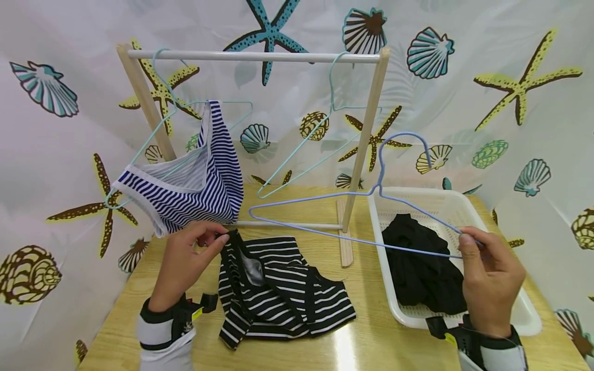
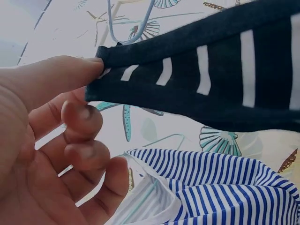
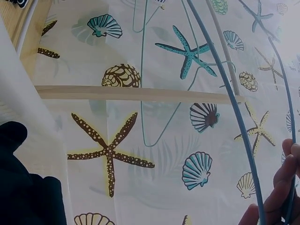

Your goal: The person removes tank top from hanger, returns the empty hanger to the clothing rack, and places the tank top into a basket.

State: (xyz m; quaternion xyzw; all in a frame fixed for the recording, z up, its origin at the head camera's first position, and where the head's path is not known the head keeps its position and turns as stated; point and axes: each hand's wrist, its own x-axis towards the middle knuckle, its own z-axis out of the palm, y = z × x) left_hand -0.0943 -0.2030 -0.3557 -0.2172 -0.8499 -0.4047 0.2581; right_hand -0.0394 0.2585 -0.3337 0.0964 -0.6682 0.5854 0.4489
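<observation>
My left hand [image 1: 191,257] pinches one strap end of a black-and-white striped top [image 1: 287,293], lifting that corner while the rest lies on the table. In the left wrist view, the thumb and a finger grip the strap [image 2: 183,75]; the other fingers are curled. On the right, my right hand [image 1: 493,273] holds a blue hanger [image 1: 320,197] by one corner, its hook pointing up. The hanger spans the air between the rack and the basket. A blue-and-white striped top [image 1: 185,190] hangs from a mint hanger [image 1: 139,154] on the rack, just beyond my left hand.
A wooden rack with a white rail [image 1: 260,56] stands at the back. A second mint hanger [image 1: 297,147] on it carries no garment. At right, a white basket [image 1: 394,304] contains black clothing [image 1: 417,268]. Behind everything hangs a sea-patterned curtain [image 1: 297,20].
</observation>
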